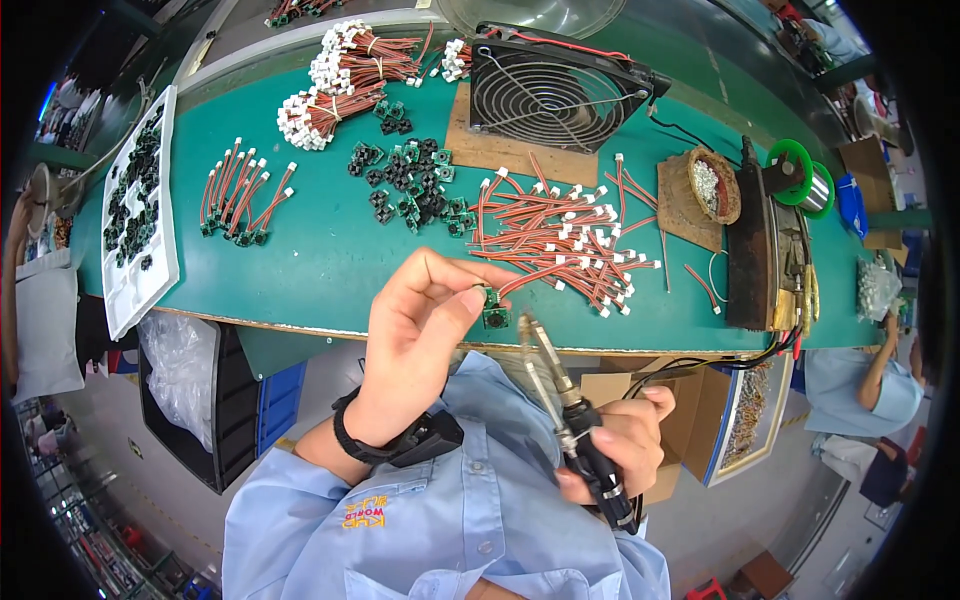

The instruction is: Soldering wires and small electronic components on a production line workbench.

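Observation:
My left hand [415, 325] pinches a small green circuit board [497, 318] with a black part on it, just above the bench's front edge. Close by its fingertips runs a red-brown wire [525, 278]; whether it is joined to the board I cannot tell. In my right hand [628, 445] is a black-handled soldering iron [590, 440], my fingers wrapped round its grip. A second thin rod runs beside its shaft, and both tips point up at the board, a little apart from it. Beyond my hands lies a pile of red-brown wires with white connectors [560, 235].
Black-and-green boards [410, 180] are heaped mid-bench; wired boards [245, 195] lie farther left, near a white tray [150, 285]. Bundled wires [365, 62] and a black fan [560, 85] stand behind. At right are a round basket [732, 200], a metal stand [750, 260] and a green solder spool [795, 170].

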A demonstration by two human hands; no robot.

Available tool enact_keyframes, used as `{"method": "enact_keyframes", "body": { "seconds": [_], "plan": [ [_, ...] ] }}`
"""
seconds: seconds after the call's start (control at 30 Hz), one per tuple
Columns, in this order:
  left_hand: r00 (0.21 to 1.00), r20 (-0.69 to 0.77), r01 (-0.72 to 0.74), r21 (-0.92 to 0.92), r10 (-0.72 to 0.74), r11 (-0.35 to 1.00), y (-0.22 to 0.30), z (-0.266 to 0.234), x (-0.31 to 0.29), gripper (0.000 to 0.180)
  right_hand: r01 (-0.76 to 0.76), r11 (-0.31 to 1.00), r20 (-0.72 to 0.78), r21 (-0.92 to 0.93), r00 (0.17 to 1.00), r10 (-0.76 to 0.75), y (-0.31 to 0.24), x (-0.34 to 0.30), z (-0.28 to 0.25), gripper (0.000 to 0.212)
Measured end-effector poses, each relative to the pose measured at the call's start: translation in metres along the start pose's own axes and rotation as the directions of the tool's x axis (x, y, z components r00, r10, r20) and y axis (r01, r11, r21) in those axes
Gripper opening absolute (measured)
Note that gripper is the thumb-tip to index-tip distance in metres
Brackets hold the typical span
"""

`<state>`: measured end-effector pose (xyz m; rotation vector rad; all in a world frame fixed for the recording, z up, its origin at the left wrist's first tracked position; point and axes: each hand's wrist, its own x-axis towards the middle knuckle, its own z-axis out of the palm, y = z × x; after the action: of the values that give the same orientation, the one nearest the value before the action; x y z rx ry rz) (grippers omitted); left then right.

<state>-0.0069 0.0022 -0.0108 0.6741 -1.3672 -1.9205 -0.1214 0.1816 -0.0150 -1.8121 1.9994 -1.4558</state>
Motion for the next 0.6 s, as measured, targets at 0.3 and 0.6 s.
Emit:
{"method": "enact_keyframes", "body": {
  "seconds": [0.3, 0.6],
  "plan": [
    [0.997, -0.074, -0.028, -0.065, 0.023, 0.997, 0.003, -0.031, 0.002, 0.005, -0.49, 0.833, -0.369, 0.257, 0.747, 0.553, 0.027, 0.017, 0.036, 0.036],
    [0.97, -0.18, -0.147, 0.101, 0.163, 0.984, 0.011, -0.037, -0.011, 0.005, -0.259, 0.808, -0.309, -0.528, 0.946, 0.102, 0.05, 0.055, 0.053, 0.031]
  ]
}}
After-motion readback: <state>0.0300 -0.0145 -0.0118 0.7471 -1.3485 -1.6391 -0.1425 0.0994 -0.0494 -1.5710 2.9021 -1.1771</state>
